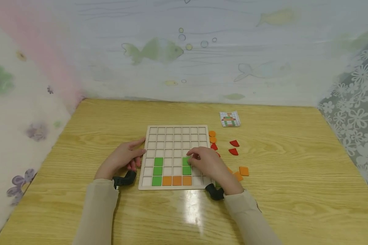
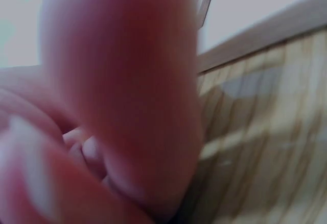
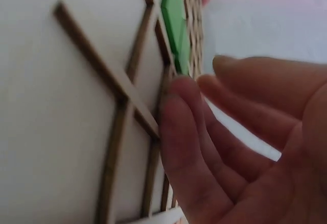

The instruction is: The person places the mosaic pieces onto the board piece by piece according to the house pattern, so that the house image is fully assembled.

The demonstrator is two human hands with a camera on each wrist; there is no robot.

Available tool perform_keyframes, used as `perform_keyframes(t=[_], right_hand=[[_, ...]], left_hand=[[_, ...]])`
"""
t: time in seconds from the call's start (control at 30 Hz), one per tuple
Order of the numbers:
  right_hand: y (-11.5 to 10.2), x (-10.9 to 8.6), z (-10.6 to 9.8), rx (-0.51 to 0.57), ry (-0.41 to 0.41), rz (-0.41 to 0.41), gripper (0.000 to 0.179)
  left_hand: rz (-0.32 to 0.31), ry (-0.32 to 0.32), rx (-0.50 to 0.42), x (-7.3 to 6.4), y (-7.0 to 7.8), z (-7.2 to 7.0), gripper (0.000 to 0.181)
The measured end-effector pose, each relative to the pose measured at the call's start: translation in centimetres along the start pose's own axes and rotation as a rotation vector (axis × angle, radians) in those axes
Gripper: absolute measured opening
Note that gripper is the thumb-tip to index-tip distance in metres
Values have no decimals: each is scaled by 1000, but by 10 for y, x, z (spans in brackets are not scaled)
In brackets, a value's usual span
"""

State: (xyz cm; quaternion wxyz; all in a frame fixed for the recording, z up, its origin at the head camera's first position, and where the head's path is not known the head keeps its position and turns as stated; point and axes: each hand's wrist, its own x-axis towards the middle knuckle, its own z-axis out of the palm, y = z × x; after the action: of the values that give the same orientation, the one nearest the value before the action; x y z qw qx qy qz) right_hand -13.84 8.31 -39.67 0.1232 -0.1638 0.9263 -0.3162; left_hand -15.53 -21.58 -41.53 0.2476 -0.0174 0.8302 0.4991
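A pale wooden grid board (image 1: 168, 126) lies on the table. My left hand (image 1: 124, 157) is at its left edge, with index finger and thumb touching the rim; blurred fingers (image 2: 127, 81) fill much of the left wrist view. Over the right part of the board, my right hand (image 1: 209, 164) has its fingertips on or just above the upper green square (image 1: 185, 161). No piece shows between thumb and fingers in the right wrist view. Another green square (image 1: 186, 170) sits below it. Left of these stands a column of green squares (image 1: 157, 171), and orange squares (image 1: 177, 180) fill cells in the bottom row.
Right of the board lie orange round pieces (image 1: 212, 133), red quarter-circle pieces (image 1: 233, 151) and loose orange squares (image 1: 243, 170), some partly hidden by my right hand. A small pattern card (image 1: 229, 119) is farther back. A wall (image 1: 184, 68) borders the table's far edge.
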Motion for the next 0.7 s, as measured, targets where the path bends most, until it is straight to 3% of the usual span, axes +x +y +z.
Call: perform_keyframes(t=[0.3, 0.7], right_hand=[[-2, -6, -14, 11, -131, -57, 22], [17, -27, -30, 25, -89, -81, 22]], left_hand=[[-18, 8, -19, 1, -3, 1, 56], [5, -4, -15, -1, -1, 0, 58]])
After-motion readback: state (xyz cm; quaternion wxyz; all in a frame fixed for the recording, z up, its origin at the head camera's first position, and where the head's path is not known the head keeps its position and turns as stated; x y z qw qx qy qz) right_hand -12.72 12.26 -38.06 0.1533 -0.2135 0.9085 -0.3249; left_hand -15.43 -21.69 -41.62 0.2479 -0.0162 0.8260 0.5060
